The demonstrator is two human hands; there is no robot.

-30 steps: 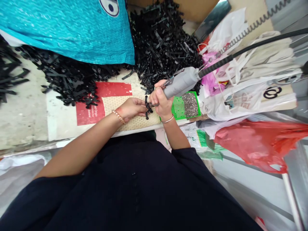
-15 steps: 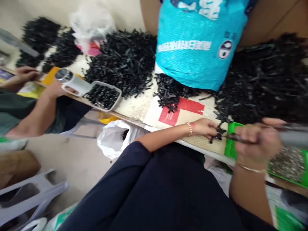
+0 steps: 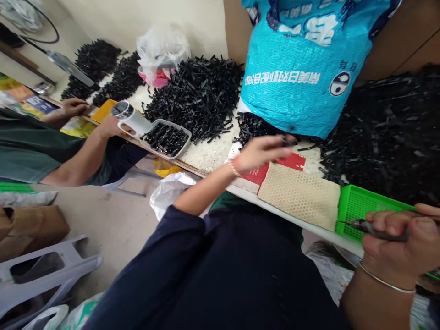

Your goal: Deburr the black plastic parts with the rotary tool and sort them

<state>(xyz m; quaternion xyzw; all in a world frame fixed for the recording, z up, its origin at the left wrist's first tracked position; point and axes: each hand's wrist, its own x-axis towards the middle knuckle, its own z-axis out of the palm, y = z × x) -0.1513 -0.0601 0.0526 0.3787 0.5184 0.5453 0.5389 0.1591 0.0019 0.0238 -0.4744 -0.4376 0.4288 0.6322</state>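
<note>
My left hand [image 3: 261, 153], blurred by motion, is over the red and white card [image 3: 256, 176] with its fingers stretched out. Dark smears show at its fingertips; I cannot tell whether they are loose black parts or touch the fingers. Beside it, a small heap of black parts [image 3: 249, 128] lies at the foot of a blue printed bag [image 3: 292, 78]. At the far right my right hand [image 3: 402, 233] is wrapped round a dark electric screwdriver [image 3: 371, 227]. Its thin bit points left, in front of a green basket [image 3: 376, 199]. Left of the basket lies a beige patterned mat [image 3: 299, 197].
Large piles of black parts [image 3: 199, 101] [image 3: 388, 137] line the bench. To the left a co-worker's hand [image 3: 112, 126] is by a white mug [image 3: 135, 121] and a clear tub [image 3: 168, 140] of parts. A white bag [image 3: 168, 192] hangs below the bench edge.
My left hand has gone from the mat, where it held a black part at the screwdriver's tip, left and up to the small heap. My right hand has drawn away right with the screwdriver.
</note>
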